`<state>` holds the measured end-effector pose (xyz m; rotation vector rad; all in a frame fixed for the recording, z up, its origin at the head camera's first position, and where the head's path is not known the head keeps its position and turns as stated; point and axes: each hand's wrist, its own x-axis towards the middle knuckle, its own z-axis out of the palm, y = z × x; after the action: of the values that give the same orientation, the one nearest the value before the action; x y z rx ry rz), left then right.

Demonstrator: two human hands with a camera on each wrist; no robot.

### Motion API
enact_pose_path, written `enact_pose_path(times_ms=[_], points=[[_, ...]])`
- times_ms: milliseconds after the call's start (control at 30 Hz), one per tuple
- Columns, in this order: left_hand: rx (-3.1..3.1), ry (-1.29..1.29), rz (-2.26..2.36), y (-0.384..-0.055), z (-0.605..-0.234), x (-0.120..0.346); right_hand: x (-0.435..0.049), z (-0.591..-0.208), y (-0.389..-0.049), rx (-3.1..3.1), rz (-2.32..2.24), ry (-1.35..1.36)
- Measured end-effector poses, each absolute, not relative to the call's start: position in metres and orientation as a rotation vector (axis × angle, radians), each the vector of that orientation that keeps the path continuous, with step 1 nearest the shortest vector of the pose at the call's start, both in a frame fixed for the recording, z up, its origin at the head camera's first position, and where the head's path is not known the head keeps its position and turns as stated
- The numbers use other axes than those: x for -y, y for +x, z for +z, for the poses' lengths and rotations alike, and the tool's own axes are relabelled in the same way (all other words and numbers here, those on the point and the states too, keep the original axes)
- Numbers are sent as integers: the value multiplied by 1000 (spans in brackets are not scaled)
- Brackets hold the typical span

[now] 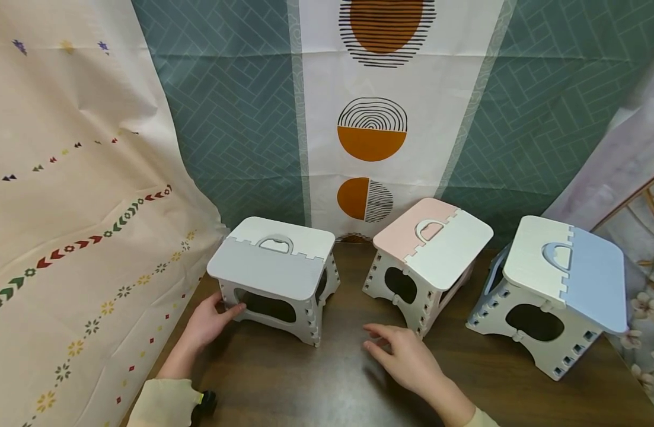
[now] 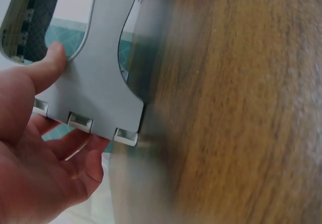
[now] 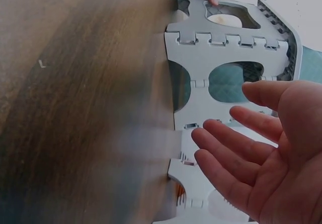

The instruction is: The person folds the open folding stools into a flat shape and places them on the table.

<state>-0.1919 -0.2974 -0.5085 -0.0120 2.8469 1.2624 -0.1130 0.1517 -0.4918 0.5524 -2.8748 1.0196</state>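
A grey and white folding step stool (image 1: 268,270) stands unfolded on the left of the wooden table (image 1: 300,391). My left hand (image 1: 206,323) grips its left front leg corner. In the left wrist view the thumb lies on the front panel (image 2: 90,83) beside the oval opening, and the fingers reach round behind the hinged edge. My right hand (image 1: 404,359) is in front of the pink and white step stool (image 1: 449,255), its fingers spread and loosely bent with nothing in them. In the right wrist view the palm (image 3: 302,148) faces the grey stool's side.
A blue and white step stool (image 1: 540,261) stands unfolded at the right. Behind the table hangs a patterned green and white curtain (image 1: 230,118). A cream cloth (image 1: 92,196) borders the left edge, and a flowered cloth (image 1: 647,308) the right.
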Motion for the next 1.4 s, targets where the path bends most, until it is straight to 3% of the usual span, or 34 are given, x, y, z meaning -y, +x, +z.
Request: enact_pose_path(times_ms=[667, 1400], points=[[-2932, 199, 1081, -178, -510, 290, -141, -496, -120, 2831, 1124, 512], [-2879, 158, 1207, -163, -513, 274, -127, -522, -130, 2748, 1506, 417]])
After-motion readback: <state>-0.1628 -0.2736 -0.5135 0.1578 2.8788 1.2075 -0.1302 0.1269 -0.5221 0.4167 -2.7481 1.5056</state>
